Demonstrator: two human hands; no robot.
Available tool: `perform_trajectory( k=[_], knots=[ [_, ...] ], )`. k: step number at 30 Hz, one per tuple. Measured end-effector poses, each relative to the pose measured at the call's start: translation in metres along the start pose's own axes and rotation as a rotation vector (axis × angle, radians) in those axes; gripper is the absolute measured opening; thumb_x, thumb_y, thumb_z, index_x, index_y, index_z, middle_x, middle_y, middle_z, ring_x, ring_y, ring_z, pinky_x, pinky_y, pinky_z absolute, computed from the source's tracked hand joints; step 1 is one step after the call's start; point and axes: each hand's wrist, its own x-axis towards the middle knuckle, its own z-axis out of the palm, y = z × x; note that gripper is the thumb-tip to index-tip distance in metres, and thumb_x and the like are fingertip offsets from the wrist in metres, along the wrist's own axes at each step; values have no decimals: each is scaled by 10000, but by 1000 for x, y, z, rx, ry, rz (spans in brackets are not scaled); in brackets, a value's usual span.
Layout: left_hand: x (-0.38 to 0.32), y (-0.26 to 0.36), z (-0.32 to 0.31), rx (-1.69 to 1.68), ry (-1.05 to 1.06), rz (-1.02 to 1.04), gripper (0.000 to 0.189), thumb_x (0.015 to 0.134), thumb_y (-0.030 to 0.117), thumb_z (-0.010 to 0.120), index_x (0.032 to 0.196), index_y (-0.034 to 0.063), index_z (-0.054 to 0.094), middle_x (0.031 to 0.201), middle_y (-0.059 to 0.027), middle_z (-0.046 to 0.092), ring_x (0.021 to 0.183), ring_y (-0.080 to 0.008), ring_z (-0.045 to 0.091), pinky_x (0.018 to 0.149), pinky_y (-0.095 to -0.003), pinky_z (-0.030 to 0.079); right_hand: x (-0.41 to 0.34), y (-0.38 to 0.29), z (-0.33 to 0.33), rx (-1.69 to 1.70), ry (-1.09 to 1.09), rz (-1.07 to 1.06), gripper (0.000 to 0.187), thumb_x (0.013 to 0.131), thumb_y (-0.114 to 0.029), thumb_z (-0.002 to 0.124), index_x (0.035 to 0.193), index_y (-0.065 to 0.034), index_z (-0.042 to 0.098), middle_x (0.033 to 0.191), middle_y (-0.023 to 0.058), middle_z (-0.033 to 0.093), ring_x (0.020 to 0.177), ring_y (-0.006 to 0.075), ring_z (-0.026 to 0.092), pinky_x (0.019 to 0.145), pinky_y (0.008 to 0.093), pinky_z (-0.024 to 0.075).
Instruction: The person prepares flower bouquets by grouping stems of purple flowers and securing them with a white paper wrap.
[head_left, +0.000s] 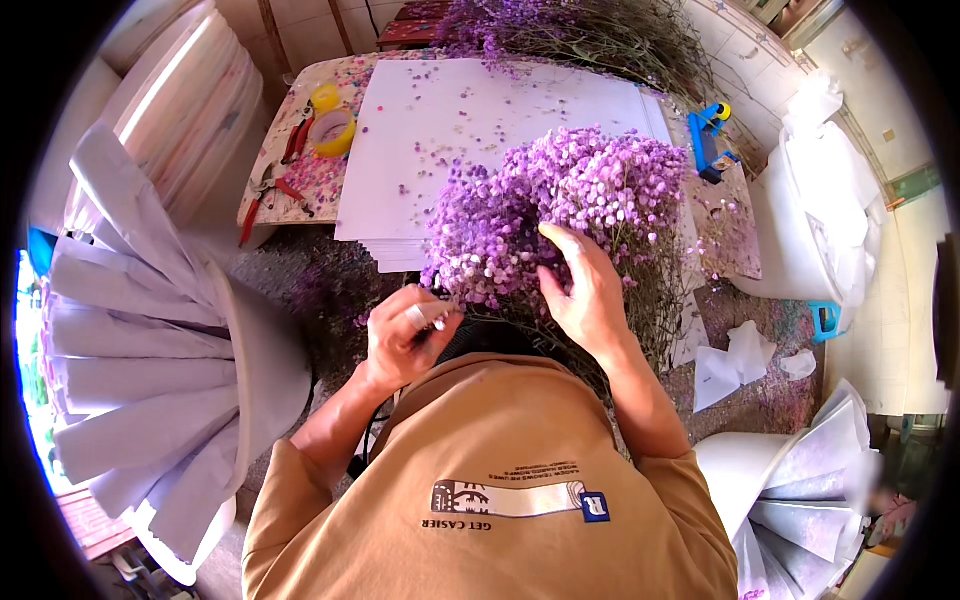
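A large bunch of small purple and pink dried flowers (600, 180) lies over the near right part of a stack of white paper sheets (405, 150), its thin stems hanging toward my body. My right hand (585, 289) rests against the blossoms with thumb and fingers apart; some fingertips are hidden among them. At the bunch's near left edge my left hand (409, 330), with a ring on one finger, has its fingers pinched together on a thin sprig with pale tips. Loose blossoms are scattered over the paper.
On the table (262, 180) at left lie two red-handled pruning shears (270, 191) and rolls of yellow tape (332, 133). A blue tape dispenser (705, 142) stands right. More stems (630, 37) lie behind. Containers with wrapped paper (142, 349) flank me; paper scraps (731, 364) lie on the floor.
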Motion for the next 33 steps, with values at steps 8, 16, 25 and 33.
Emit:
perform_trajectory(
  k=[8,16,25,33],
  knots=[
    [22,18,11,-70,-3,-141,129,806,-57,761,900,14,710,754,-89,670,634,-191,625,568,-306,473,-24,-35,-17,-128,-316,-5,184,831,-169,802,961,-76,712,860,92,689,735,304,674,656,388,556],
    [40,40,40,-5,-196,336,456,807,113,789,1224,3,642,975,-146,706,819,-311,692,723,-400,561,-29,0,-54,426,-82,397,157,913,-7,711,1069,-5,726,866,78,711,685,117,647,587,260,503],
    [34,13,42,342,-380,58,436,844,115,717,1244,-3,593,951,-130,662,919,-304,617,805,-429,481,-54,31,-101,942,399,508,180,1016,-159,620,1027,11,676,799,124,674,550,132,582,447,226,435],
    [53,54,33,139,-293,355,480,728,90,707,1199,17,651,988,-106,684,793,-229,640,735,-381,494,-54,20,-89,1045,280,495,201,997,-179,656,1032,12,706,812,90,686,621,153,623,490,258,485]
  ],
)
